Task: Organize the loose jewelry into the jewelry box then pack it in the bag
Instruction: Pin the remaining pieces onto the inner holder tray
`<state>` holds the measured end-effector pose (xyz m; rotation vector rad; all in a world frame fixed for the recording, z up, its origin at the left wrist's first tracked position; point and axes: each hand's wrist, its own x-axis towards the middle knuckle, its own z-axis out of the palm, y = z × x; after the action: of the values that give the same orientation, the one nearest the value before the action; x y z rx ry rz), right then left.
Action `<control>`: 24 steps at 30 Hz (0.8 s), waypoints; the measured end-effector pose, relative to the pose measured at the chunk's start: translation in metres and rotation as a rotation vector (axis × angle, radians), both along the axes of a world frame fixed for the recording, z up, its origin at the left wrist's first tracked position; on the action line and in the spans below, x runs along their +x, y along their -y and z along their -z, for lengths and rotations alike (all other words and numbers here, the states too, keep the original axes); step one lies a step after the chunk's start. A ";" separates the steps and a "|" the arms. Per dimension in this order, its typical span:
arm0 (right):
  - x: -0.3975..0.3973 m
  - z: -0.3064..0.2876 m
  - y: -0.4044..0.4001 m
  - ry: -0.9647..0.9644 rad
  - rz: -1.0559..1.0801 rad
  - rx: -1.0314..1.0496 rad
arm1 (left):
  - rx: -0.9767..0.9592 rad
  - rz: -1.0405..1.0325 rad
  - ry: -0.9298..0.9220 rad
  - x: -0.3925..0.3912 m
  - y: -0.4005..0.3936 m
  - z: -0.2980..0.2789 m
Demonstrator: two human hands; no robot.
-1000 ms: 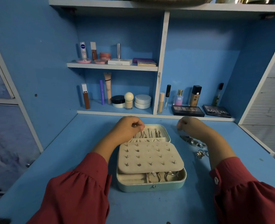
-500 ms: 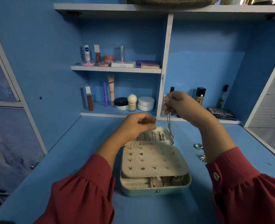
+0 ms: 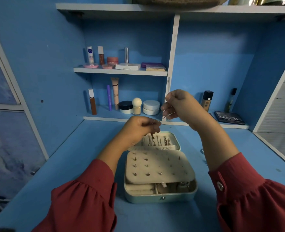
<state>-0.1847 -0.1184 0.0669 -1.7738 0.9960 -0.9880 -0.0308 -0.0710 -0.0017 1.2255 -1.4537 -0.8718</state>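
A pale green jewelry box (image 3: pixel 161 197) lies open on the blue desk, its lid (image 3: pixel 176 139) flat behind it with several chains hung inside. A cream earring panel (image 3: pixel 158 166) with several studs covers the base; rings show in the front compartments. Above the lid, my left hand (image 3: pixel 138 129) and my right hand (image 3: pixel 178 104) each pinch one end of a thin chain (image 3: pixel 158 119) stretched between them. The chain's tail (image 3: pixel 152 136) hangs below my left fingers over the lid. Its middle is thin and hard to make out.
Cosmetics fill the shelves behind: bottles, jars (image 3: pixel 151 107), a palette marked MATTE (image 3: pixel 229 117). A brown bag (image 3: pixel 177 0) sits on the top shelf. A small loose piece (image 3: pixel 202 151) lies on the desk right of the box, mostly hidden by my right forearm.
My right hand lifted a chain from the desk at the right and raised it. My left hand came up off the lid and took hold of the chain's lower part.
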 end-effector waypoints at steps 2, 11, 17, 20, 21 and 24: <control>-0.003 0.003 0.003 -0.041 0.018 -0.005 | -0.010 -0.020 0.013 0.003 0.000 -0.001; -0.014 0.012 0.008 -0.354 -0.031 -0.029 | -0.078 -0.127 -0.083 0.009 0.000 -0.002; -0.007 0.016 0.004 -0.456 -0.095 0.007 | -0.101 -0.151 -0.185 0.008 0.001 -0.002; -0.005 0.018 0.007 -0.433 -0.036 0.029 | -0.113 -0.156 -0.295 0.011 0.002 -0.004; -0.006 0.019 0.008 -0.434 -0.034 0.043 | -0.115 -0.166 -0.341 0.012 0.002 -0.004; -0.011 0.020 0.014 -0.430 -0.055 0.099 | -0.119 -0.192 -0.440 0.018 0.002 -0.006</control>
<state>-0.1957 -0.1322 0.0468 -1.9603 1.2268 -0.5193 -0.0132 -0.0727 0.0041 0.9894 -1.0028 -0.8463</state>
